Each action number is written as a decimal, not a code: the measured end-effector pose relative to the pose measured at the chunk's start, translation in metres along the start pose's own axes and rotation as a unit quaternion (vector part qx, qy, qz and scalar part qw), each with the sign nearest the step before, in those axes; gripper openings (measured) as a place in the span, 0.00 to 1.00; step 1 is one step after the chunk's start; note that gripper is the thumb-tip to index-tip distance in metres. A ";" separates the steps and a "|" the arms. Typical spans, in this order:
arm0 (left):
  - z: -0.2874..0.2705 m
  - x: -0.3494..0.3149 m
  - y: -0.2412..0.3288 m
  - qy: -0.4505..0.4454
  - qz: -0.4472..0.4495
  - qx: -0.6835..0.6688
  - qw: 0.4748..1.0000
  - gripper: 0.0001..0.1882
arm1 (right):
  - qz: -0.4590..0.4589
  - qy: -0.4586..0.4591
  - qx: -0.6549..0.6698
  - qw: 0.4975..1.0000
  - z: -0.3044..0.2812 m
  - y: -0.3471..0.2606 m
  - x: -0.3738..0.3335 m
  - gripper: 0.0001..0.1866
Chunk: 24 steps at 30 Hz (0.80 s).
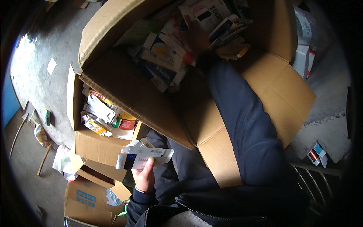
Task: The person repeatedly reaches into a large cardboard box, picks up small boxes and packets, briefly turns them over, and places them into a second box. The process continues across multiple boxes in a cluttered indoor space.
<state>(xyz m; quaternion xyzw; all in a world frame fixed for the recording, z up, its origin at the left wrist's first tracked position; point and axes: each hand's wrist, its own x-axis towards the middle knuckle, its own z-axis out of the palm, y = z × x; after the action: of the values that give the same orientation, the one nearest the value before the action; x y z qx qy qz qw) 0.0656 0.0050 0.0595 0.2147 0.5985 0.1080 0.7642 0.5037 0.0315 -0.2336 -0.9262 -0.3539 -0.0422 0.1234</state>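
My left hand (145, 178) is closed, thumb on top, on a few flattened white cartons (141, 158); the front one has a dark blue patch. My right arm stretches into a large cardboard box (215, 117) lying with its opening toward me. Deep in its shade, my right hand (197, 39) is among a pile of flattened small cartons (162, 53), nearest to a white pack with dark print (206, 15). Shadow hides its fingers, so their grip cannot be made out.
Left of the large box stands a smaller cardboard box (102, 142) filled with small cartons (100, 109). Below it is another open box (85, 202). A stick (44, 162) and a green bottle (47, 118) lie on the floor at left. A metal rack (312, 185) is at lower right.
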 end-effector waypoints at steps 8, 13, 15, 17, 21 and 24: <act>-0.004 0.001 -0.003 -0.011 -0.016 -0.009 1.000 0.20 | 0.115 0.006 -0.057 0.992 0.037 0.031 0.000 0.28; -0.001 -0.002 -0.004 -0.022 -0.014 0.003 1.000 0.20 | -0.035 0.030 0.103 0.994 -0.002 0.012 0.001 0.38; -0.002 -0.002 -0.004 0.000 -0.015 0.018 1.000 0.19 | 0.056 -0.188 0.124 0.973 -0.026 0.014 0.005 0.36; -0.003 0.000 -0.003 -0.008 -0.021 0.003 1.000 0.18 | -0.022 -0.271 0.194 0.943 -0.047 0.041 0.022 0.38; -0.006 0.003 -0.002 -0.031 -0.010 0.012 0.999 0.19 | -0.003 -0.304 0.114 0.946 -0.046 0.099 0.039 0.32; -0.006 0.001 0.000 -0.039 -0.002 0.045 0.998 0.20 | -0.174 -0.272 -0.133 0.937 -0.050 0.116 0.029 0.25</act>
<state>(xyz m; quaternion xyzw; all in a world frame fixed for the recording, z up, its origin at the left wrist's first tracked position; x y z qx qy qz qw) 0.0604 0.0070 0.0576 0.2515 0.5732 0.0711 0.7766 0.6032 -0.0461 -0.2032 -0.8341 -0.5208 0.1438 -0.1116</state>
